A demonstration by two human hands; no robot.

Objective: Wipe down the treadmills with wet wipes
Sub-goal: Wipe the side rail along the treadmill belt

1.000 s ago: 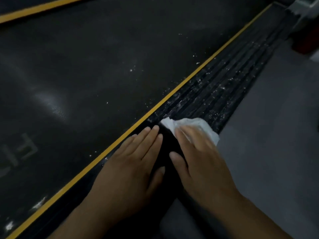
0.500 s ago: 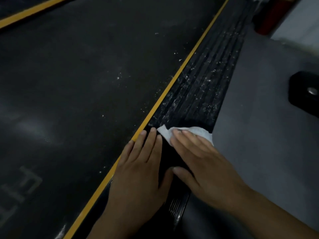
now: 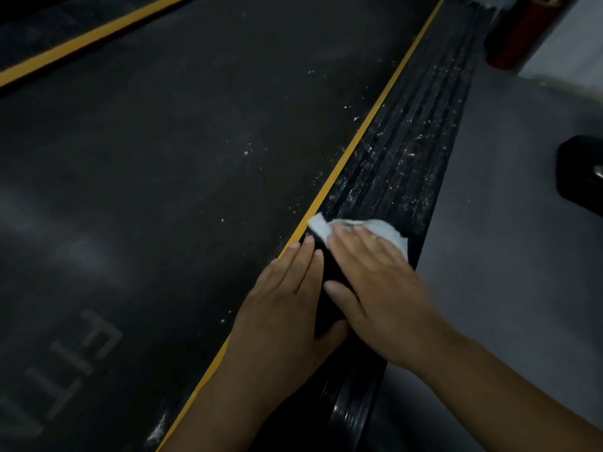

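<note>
A white wet wipe [image 3: 388, 231] lies on the treadmill's black ribbed side rail [image 3: 408, 151], which is speckled with white dust ahead of it. My right hand [image 3: 381, 288] presses flat on the wipe with straight fingers. Just to its left, my left hand [image 3: 287, 308] rests flat on the rail, fingertips at the yellow stripe [image 3: 359, 135]. The dark treadmill belt [image 3: 163, 177] fills the left of the view.
Grey floor [image 3: 496, 243] runs along the right of the rail. A black foot or pad [image 3: 580, 172] sits at the right edge. A red object [image 3: 522, 34] stands at the top right. A second yellow stripe [image 3: 81, 39] crosses the top left.
Both hands have slid forward along the rail with the wipe. The strip of rail behind them looks darker and free of dust.
</note>
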